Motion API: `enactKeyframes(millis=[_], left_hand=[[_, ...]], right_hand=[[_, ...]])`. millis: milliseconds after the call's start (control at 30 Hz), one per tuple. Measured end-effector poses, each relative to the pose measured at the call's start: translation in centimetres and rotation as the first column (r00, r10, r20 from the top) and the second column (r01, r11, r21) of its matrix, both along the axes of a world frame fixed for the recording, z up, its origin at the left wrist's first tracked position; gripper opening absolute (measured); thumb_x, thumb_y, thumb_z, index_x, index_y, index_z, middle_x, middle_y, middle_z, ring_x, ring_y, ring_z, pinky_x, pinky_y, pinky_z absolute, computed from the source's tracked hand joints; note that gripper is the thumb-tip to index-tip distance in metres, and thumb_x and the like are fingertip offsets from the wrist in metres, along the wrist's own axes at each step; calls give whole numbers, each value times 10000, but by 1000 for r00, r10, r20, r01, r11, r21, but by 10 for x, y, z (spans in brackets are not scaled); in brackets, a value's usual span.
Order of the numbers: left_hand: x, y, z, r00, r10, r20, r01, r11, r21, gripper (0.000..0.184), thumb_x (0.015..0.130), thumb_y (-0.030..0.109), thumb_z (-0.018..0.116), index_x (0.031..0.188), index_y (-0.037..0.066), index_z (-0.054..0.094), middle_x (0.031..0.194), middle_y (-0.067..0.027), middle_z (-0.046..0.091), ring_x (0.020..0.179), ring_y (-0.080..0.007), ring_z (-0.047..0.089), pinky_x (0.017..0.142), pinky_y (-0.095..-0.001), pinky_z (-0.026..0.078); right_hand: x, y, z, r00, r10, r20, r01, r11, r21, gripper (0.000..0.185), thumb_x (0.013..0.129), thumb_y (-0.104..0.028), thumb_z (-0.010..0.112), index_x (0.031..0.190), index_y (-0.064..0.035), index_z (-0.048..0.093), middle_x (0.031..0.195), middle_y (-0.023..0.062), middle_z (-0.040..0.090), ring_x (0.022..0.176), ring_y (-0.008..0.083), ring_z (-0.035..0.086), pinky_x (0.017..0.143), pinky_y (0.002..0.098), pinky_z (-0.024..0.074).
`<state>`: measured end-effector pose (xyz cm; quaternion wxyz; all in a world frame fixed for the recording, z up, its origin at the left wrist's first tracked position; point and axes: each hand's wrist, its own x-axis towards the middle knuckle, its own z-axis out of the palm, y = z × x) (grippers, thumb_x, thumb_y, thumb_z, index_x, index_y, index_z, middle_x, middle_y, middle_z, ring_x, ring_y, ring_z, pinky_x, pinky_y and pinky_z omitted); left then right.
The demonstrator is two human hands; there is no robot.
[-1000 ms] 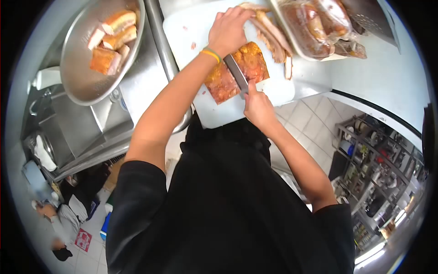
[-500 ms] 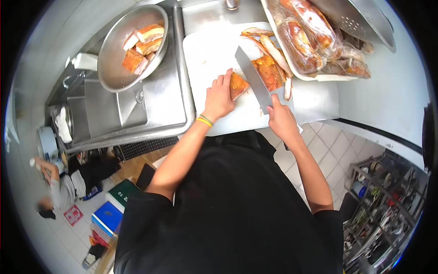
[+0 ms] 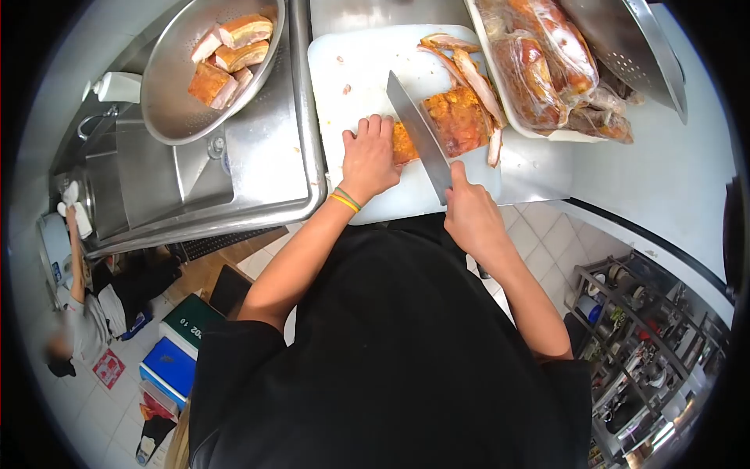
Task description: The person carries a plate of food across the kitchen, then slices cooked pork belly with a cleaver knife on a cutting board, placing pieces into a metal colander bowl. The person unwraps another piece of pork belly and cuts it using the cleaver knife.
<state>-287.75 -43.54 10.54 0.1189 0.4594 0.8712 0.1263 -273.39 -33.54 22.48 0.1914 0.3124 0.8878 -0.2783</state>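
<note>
My right hand point(image 3: 475, 209) grips the handle of a broad-bladed knife point(image 3: 419, 137). Its blade slants across the white cutting board point(image 3: 351, 55), between two portions of browned pork. To the left of the blade is a smaller piece of pork point(image 3: 404, 144), partly covered by my left hand point(image 3: 370, 156), whose curled fingers hold it. Against the blade's right side lies the larger pork block point(image 3: 459, 121). Whether the edge is cutting into meat is hidden. Long trimmed pork strips point(image 3: 478, 87) lie beyond and right of the block.
A steel colander point(image 3: 168, 105) with several pork chunks sits over the sink point(image 3: 156, 164) at left. At right stand a white tray point(image 3: 500, 98) of plastic-wrapped meat and a tilted perforated steel bowl point(image 3: 625, 47). A co-worker point(image 3: 90, 313) is at lower left, beside a blue box point(image 3: 170, 366).
The knife has shifted slightly left, now close against the smaller pork piece. My left fingers look more curled. The whole view has shifted a little, and the co-worker's arm has risen.
</note>
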Motion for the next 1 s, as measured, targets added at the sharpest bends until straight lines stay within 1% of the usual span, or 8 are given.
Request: enactKeyframes(millis=[267,467,667,800,867,933,967,1000], left_hand=[[-2,2,-1,1000,10,28,-9,999,-36,690,652,302,804,1204,28,493,1098,-75,488,1007,-240,478,788,-429,355],[-4,2,4,999,7,33,-4,995,-96,619,649,254,796,1158,48,510,1095,-61,485,1008,-231,478,780,-426,355],[-5,2,1,997,11,80,-4,996,-89,618,641,219,794,1162,48,508,1097,-59,485,1020,-234,479,779,-431,359],[-2,3,-5,999,-6,49,11,995,-94,662,607,242,797,1177,65,511,1081,-52,482,1043,-221,462,803,-442,358],[-5,1,-7,999,-23,25,25,998,-65,649,620,260,801,1169,45,530,1070,-70,521,1024,-229,504,794,-443,390],[-23,6,-2,999,-42,-6,42,999,-23,639,633,277,804,1162,26,549,1060,-88,560,1005,-237,546,784,-445,422],[-44,7,3,903,49,427,-51,999,-7,600,665,300,800,1139,9,576,1038,-104,606,958,-243,594,775,-427,460],[-65,6,9,621,121,774,-144,989,-38,569,697,324,796,1116,-9,604,1015,-120,652,911,-249,641,765,-408,498]], right_hand=[[4,-8,26,997,13,74,-9,998,-55,399,734,108,542,1103,69,393,762,328,617,796,508,619,704,568,483],[-35,-9,-56,997,-27,-76,28,999,23,368,780,76,539,1115,91,385,738,328,607,753,515,610,684,578,468],[8,-24,-34,994,-108,21,109,993,-41,337,836,22,541,1131,70,385,713,305,613,732,508,613,670,582,472],[-25,-18,-86,990,-109,-94,110,994,4,269,849,18,539,1082,44,408,760,293,622,769,510,608,667,576,472],[-39,5,-109,924,-61,-378,87,995,52,301,883,-24,554,1133,58,408,810,317,623,822,534,586,725,563,455],[-42,26,-94,940,-87,-331,91,996,-4,300,885,-30,555,1141,48,420,865,321,620,868,523,581,756,550,454],[-41,34,-86,961,-89,-262,74,995,-68,299,887,-36,556,1149,38,432,920,325,616,914,513,577,787,536,453],[-32,37,-87,952,-96,-290,80,994,-69,299,887,-36,556,1149,38,432,920,325,616,914,513,577,787,536,453]])
